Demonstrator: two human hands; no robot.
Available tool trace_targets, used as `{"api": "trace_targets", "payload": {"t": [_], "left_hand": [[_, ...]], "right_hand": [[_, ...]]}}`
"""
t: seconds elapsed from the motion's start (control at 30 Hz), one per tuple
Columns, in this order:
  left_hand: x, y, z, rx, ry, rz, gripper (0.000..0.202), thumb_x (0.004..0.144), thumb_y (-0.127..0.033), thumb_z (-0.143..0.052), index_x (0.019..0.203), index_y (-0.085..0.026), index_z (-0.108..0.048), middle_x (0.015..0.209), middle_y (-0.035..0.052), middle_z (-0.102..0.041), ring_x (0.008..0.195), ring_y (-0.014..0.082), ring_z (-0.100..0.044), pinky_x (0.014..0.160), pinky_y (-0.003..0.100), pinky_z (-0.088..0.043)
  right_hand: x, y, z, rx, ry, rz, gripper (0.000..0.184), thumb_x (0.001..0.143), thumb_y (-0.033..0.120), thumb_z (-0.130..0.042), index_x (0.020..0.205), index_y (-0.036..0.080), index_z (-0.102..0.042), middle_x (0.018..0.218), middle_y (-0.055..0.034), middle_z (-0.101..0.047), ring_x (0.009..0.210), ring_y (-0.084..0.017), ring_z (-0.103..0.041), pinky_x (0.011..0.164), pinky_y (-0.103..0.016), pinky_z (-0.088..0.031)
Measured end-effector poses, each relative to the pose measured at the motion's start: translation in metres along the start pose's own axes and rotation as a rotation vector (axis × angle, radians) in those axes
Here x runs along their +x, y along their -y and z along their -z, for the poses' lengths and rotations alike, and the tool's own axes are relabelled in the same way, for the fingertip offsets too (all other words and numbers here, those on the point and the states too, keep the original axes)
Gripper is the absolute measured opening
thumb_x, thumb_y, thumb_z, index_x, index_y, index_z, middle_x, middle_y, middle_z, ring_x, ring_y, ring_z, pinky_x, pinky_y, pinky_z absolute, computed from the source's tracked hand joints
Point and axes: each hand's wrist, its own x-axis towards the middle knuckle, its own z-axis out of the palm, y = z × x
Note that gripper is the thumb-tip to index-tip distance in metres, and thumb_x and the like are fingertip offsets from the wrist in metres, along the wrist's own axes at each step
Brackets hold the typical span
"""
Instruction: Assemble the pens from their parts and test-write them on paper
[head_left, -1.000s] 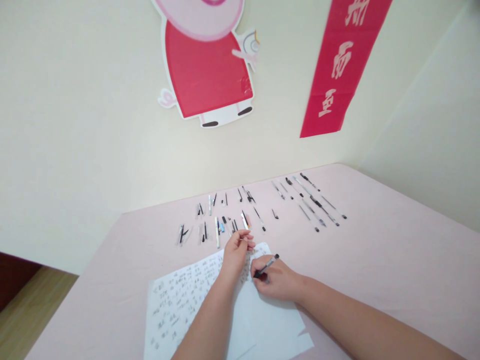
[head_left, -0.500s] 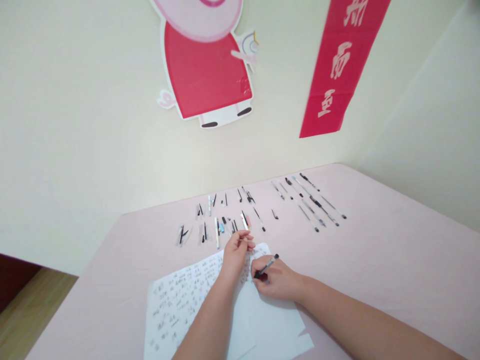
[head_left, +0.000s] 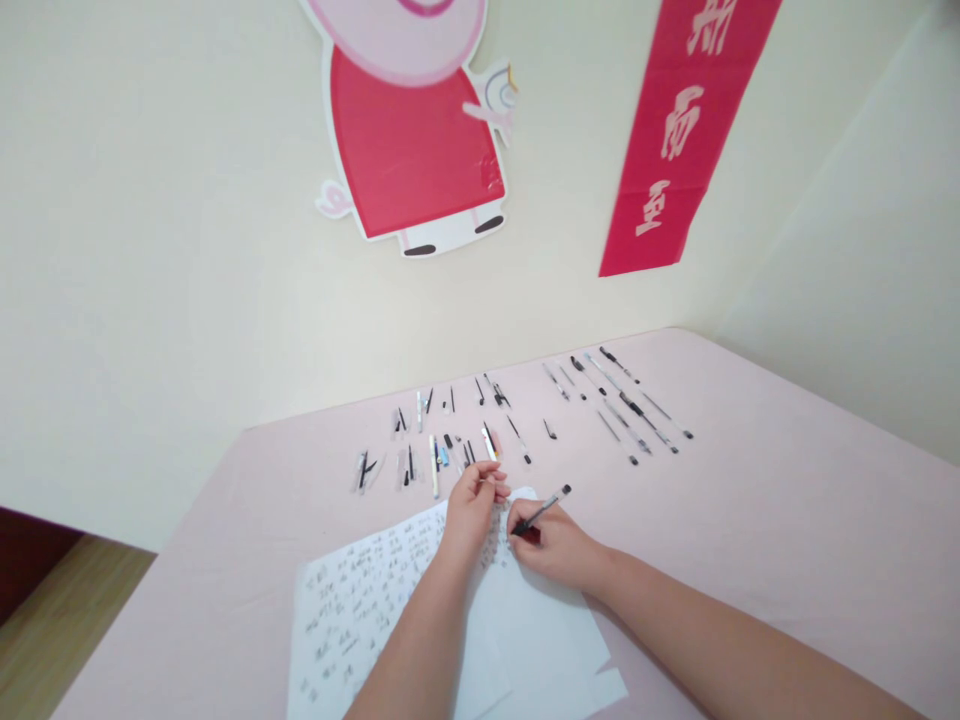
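Observation:
A pen [head_left: 545,508] with a clear barrel and dark grip is pinched in my right hand [head_left: 551,545], its point down at the upper right of the white paper [head_left: 536,635]. Rows of dark handwriting cover the paper's left part, while its lower right is blank. My left hand [head_left: 474,505] rests across the top of the sheet, fingers loosely bent and slightly apart, with nothing seen in them. Part of the writing lies hidden under my left forearm.
Beyond the paper, several pen parts, caps and refills [head_left: 409,465] lie in rows on the pink tabletop [head_left: 750,520]. Several pens [head_left: 649,425] lie at the back right. The wall behind bears a cartoon pig cutout [head_left: 416,140] and a red banner [head_left: 686,140].
My right hand has shifted slightly up and to the right, and the pen's rear end has swung up and right. My left hand stays in place.

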Motion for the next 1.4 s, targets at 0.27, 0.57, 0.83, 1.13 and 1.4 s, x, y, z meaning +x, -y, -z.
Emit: {"api": "trace_targets", "payload": {"t": [0.27, 0.57, 0.83, 1.13, 1.4], "left_hand": [[-0.002, -0.002, -0.001, -0.02, -0.008, 0.013, 0.016, 0.072, -0.021, -0.056, 0.087, -0.016, -0.06, 0.079, 0.0034, -0.062, 0.061, 0.0104, -0.059, 0.06, 0.024, -0.047], [0.0, 0.0, -0.001, -0.023, -0.031, -0.015, 0.017, 0.072, -0.021, -0.056, 0.088, -0.016, -0.06, 0.08, 0.0029, -0.061, 0.06, 0.0096, -0.058, 0.059, 0.023, -0.046], [-0.001, 0.0, -0.001, -0.013, -0.028, -0.015, 0.015, 0.074, -0.021, -0.056, 0.088, -0.016, -0.059, 0.079, 0.0026, -0.061, 0.06, 0.009, -0.058, 0.059, 0.023, -0.045], [0.001, 0.003, 0.0, 0.002, -0.019, -0.018, 0.015, 0.074, -0.02, -0.055, 0.087, -0.016, -0.059, 0.078, 0.0025, -0.061, 0.059, 0.0093, -0.058, 0.059, 0.024, -0.045], [0.0, 0.004, 0.0, 0.02, -0.017, -0.049, 0.017, 0.073, -0.017, -0.053, 0.088, -0.016, -0.06, 0.079, 0.0025, -0.061, 0.059, 0.0096, -0.058, 0.058, 0.023, -0.045]], "right_hand": [[0.005, -0.002, 0.004, 0.111, -0.088, 0.014, 0.015, 0.077, 0.015, -0.044, 0.082, 0.019, -0.058, 0.069, 0.0015, -0.057, 0.059, -0.011, -0.049, 0.059, -0.021, -0.041], [0.011, -0.016, 0.021, 0.145, -0.368, -0.096, 0.024, 0.086, 0.031, -0.04, 0.097, 0.017, -0.058, 0.076, -0.0035, -0.062, 0.063, -0.013, -0.055, 0.058, -0.024, -0.045], [0.027, -0.065, 0.048, -0.162, -0.522, -0.113, 0.032, 0.081, 0.023, -0.045, 0.111, 0.014, -0.053, 0.108, -0.0123, -0.059, 0.102, -0.024, -0.055, 0.09, -0.042, -0.041], [0.034, -0.073, 0.051, -0.499, -0.248, -0.158, 0.044, 0.082, 0.019, -0.044, 0.127, 0.016, -0.044, 0.13, -0.0105, -0.049, 0.125, -0.025, -0.036, 0.104, -0.047, -0.026], [0.033, -0.064, 0.051, -0.533, -0.231, -0.151, 0.044, 0.08, 0.016, -0.046, 0.124, 0.014, -0.045, 0.118, -0.0129, -0.057, 0.114, -0.022, -0.047, 0.099, -0.039, -0.033]]}}
